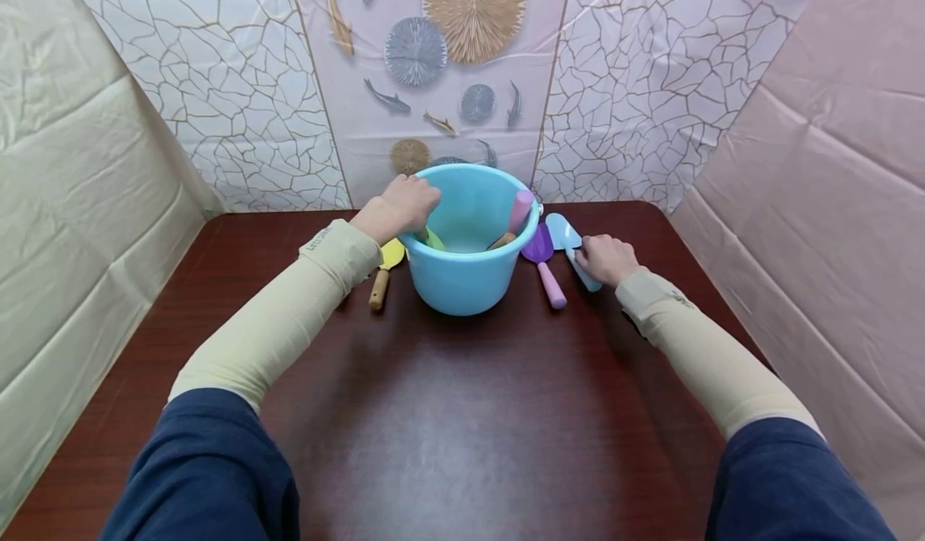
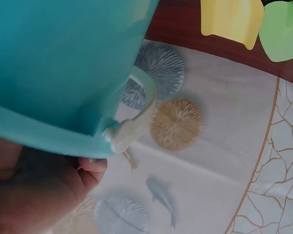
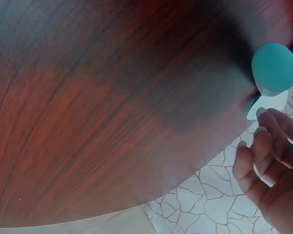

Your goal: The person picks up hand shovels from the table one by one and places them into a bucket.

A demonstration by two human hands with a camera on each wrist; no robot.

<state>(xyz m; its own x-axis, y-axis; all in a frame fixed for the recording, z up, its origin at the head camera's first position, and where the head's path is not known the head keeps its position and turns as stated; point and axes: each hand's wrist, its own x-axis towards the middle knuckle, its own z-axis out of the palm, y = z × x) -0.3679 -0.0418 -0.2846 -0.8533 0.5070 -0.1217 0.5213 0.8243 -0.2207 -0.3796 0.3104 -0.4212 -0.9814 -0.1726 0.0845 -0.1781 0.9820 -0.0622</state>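
A light blue bucket (image 1: 462,280) stands at the back of the table. My left hand (image 1: 405,204) reaches over its left rim, fingers bent; in the left wrist view the rim hides part of the hand. A green piece (image 1: 435,240) shows inside below this hand, and I cannot tell if the fingers hold it. A pink handle (image 1: 520,210) and a wooden handle end (image 1: 502,241) are also in the bucket. At the right, my right hand (image 1: 610,258) is beside a light blue toy trowel (image 1: 566,236); its loosely bent fingers (image 3: 246,163) are close to the trowel's handle.
A purple trowel with a pink handle (image 1: 552,286) lies right of the bucket. Left of it lies a yellow scoop with a wooden handle (image 1: 379,290). A green blade (image 2: 283,31) is next to the yellow one. Patterned cloth walls (image 1: 614,83) surround the table.
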